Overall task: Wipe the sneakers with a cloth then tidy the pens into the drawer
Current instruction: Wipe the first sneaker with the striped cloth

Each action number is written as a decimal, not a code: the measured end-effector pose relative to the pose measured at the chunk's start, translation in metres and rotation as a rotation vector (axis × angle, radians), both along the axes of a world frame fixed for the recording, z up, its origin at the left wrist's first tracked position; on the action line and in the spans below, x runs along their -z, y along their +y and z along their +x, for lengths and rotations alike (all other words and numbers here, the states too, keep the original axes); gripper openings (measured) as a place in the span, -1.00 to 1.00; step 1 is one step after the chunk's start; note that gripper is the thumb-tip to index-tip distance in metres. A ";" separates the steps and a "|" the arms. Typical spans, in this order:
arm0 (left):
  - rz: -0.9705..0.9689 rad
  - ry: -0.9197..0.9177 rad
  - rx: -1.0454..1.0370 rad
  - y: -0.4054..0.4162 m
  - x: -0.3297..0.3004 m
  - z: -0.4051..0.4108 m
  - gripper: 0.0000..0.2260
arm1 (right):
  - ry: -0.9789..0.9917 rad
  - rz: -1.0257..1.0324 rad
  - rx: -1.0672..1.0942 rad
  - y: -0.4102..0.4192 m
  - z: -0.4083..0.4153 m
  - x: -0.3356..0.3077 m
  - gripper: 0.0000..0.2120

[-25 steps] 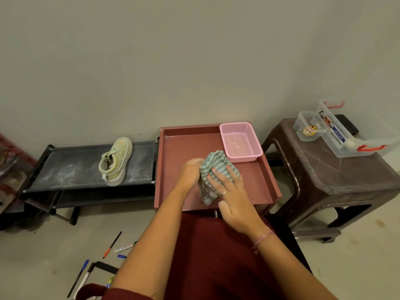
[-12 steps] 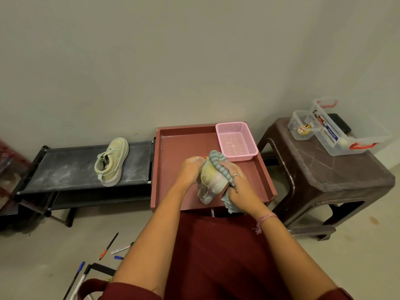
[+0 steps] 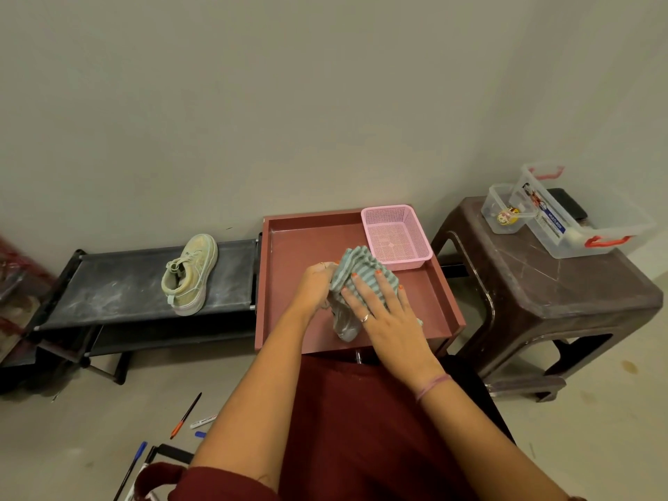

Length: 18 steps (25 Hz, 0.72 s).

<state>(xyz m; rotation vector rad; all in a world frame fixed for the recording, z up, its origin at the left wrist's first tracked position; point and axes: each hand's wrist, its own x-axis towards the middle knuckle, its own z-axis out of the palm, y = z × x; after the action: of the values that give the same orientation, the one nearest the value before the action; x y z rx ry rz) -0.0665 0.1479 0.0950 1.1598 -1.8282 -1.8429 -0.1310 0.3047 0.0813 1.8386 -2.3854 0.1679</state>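
Sneaker gripped by left hand, right hand pressing striped cloth on it, fingers flat

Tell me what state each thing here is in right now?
Cloth: bunched, pressed by right hand.
Sneaker in the drawer: mostly covered, held by left hand.
Other sneaker: on its side on the rack.
Pens: scattered on the floor.
Pink basket: empty.

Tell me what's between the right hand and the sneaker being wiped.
The striped cloth: the right hand presses it flat over the sneaker, whose end pokes out below. Head view.
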 end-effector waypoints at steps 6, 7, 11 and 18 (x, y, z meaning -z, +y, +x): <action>0.073 0.014 -0.047 0.002 0.005 0.005 -0.81 | -0.852 0.182 0.105 -0.021 -0.040 -0.046 -0.22; 0.073 0.010 -0.059 0.001 0.003 0.005 -0.81 | -0.718 0.184 0.117 -0.022 -0.030 -0.044 -0.24; 0.112 0.036 -0.089 -0.003 -0.003 0.005 -0.76 | 0.075 0.072 0.029 -0.005 0.030 0.014 -0.45; 0.073 0.076 -0.058 -0.006 0.006 0.005 -0.74 | -0.020 0.020 0.095 -0.013 0.016 -0.006 -0.43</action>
<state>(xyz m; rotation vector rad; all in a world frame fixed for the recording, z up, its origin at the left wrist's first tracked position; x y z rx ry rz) -0.0619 0.1419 0.0888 1.1384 -1.6820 -1.9080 -0.1152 0.2916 0.0873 1.7356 -2.4904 0.1552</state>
